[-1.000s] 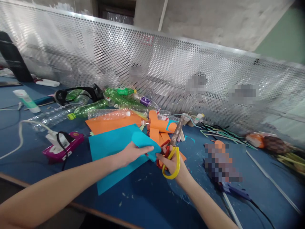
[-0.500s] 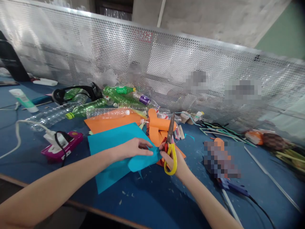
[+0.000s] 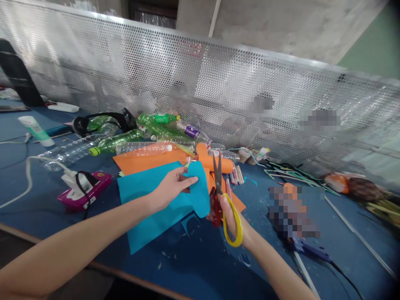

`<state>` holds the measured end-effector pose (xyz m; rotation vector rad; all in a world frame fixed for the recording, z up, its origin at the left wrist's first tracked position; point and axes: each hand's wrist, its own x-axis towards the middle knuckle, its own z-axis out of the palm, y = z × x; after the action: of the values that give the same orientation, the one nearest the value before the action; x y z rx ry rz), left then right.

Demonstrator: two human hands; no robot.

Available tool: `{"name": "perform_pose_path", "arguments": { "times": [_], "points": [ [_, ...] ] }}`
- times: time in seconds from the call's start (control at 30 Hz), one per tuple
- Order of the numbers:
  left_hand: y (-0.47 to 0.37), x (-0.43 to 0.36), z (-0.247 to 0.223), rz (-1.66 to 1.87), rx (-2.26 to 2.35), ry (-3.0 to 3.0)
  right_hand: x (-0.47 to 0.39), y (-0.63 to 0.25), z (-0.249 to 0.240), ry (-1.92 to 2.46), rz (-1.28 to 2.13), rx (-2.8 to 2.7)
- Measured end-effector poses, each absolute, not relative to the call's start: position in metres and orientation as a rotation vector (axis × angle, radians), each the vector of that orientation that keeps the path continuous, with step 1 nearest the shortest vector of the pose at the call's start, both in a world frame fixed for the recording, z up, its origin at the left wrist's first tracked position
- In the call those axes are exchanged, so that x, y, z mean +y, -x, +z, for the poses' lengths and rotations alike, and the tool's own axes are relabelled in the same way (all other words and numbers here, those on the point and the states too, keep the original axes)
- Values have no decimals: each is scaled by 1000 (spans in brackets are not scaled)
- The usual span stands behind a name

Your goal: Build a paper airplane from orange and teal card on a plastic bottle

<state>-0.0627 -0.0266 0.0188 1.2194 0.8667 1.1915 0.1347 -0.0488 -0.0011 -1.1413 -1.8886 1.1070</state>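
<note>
My left hand [image 3: 175, 187] pinches a cut blue paper piece [image 3: 200, 196] with a rounded end, held above a larger blue sheet [image 3: 150, 223]. In my right hand [image 3: 233, 218] are scissors [image 3: 218, 175] with yellow and red handles, their blades pointing up and slightly apart. The blades are just right of the blue piece, not touching it. A thin blue paper scrap [image 3: 189, 223] lies below the piece. Behind it, a rolled orange paper shape [image 3: 215, 163] rests on an orange sheet [image 3: 150, 155].
Plastic bottles [image 3: 125, 141] and a black headset [image 3: 103, 121] lie at the back, before a perforated metal screen [image 3: 150, 71]. A purple power strip [image 3: 84, 193] with plugs sits left. A blue glue gun [image 3: 309, 248] with a cord is at right, near green strips [image 3: 296, 177].
My left hand has raised and turned the blue piece upright. My right hand has let go of the paper and moved down and right, its scissors now opened slightly.
</note>
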Motion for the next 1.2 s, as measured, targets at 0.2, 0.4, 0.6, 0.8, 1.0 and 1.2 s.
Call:
{"name": "perform_pose_path", "arguments": {
  "times": [0.2, 0.4, 0.6, 0.8, 1.0, 1.2],
  "points": [
    [62, -34, 28, 1271, 904, -1277, -63, -140, 1, 1202, 1119, -2084],
    [64, -35, 30, 1338, 1029, -1352, -70, -138, 15, 1226, 1106, -2185],
    [68, -34, 34, 1407, 1037, -1380, -72, -137, 21, 1167, 1123, -2199],
    [69, -35, 37, 1419, 1072, -1404, -73, -137, 21, 1182, 1087, -2237],
    [68, -38, 40, 1414, 1118, -1432, -71, -138, 17, 1217, 1054, -2228],
    [69, -38, 39, 1426, 1107, -1465, -66, -138, 9, 1195, 1027, -2200]
  ]
}}
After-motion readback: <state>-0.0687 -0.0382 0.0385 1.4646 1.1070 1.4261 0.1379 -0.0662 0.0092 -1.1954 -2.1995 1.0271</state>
